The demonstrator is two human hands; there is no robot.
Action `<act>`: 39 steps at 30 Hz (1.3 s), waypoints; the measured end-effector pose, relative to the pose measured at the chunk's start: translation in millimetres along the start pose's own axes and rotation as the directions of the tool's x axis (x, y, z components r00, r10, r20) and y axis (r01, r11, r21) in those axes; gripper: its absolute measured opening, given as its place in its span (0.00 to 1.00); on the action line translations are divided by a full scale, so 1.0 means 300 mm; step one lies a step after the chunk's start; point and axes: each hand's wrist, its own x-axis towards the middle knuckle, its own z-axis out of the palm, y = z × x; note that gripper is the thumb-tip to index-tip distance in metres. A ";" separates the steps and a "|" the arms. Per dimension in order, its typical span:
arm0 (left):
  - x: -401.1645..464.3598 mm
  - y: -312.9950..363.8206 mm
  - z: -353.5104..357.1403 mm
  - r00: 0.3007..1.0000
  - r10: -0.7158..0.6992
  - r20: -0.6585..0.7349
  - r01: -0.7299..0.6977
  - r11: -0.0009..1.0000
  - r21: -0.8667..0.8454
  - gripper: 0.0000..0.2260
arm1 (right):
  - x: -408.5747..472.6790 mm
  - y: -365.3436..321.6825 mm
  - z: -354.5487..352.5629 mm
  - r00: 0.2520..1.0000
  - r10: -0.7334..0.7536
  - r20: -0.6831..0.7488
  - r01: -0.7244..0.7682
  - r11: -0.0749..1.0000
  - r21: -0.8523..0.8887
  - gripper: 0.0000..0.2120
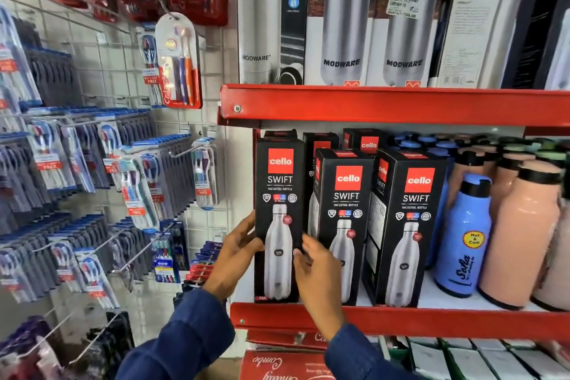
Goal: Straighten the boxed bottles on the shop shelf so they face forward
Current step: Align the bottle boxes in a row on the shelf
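Three black boxed bottles with red logos stand at the front of the red shelf (401, 319). The leftmost box (279, 194) faces forward; my left hand (239, 251) grips its left edge and my right hand (311, 262) presses on its lower right edge. The middle box (345, 203) and the right box (411, 216) stand slightly turned, showing their left sides. More of the same boxes (368, 142) stand behind them.
Blue bottle (465, 237) and peach bottles (524, 234) fill the shelf's right part. Tall steel-bottle boxes (342, 25) stand on the upper shelf. Toothbrush packs (182, 65) hang on a wire grid at left. Red cartons (277, 364) lie below.
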 end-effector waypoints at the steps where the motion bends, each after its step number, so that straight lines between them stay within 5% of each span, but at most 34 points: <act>1: 0.003 -0.006 0.003 1.000 -0.003 0.006 0.003 1.000 0.000 0.28 | -0.001 0.005 0.002 1.000 0.006 -0.003 -0.006 1.000 0.003 0.17; 12: 0.005 -0.084 0.016 1.000 0.017 -0.011 -0.017 0.998 0.066 0.23 | -0.014 0.063 0.055 0.998 0.067 0.004 -0.067 0.997 0.030 0.20; 18: -0.039 -0.117 0.052 0.990 0.078 -0.117 -0.057 0.983 0.173 0.22 | -0.034 0.075 0.048 1.000 0.005 0.008 -0.004 0.996 -0.094 0.21; 29: -0.134 -0.206 0.096 0.948 0.125 -0.292 0.059 0.834 0.549 0.10 | -0.109 0.134 0.073 0.963 0.200 0.180 -0.170 0.971 -0.168 0.23; 39: -0.216 -0.152 0.107 0.935 0.128 -0.332 0.072 0.845 0.529 0.09 | -0.143 0.103 0.036 0.958 0.175 0.227 -0.130 0.971 -0.201 0.24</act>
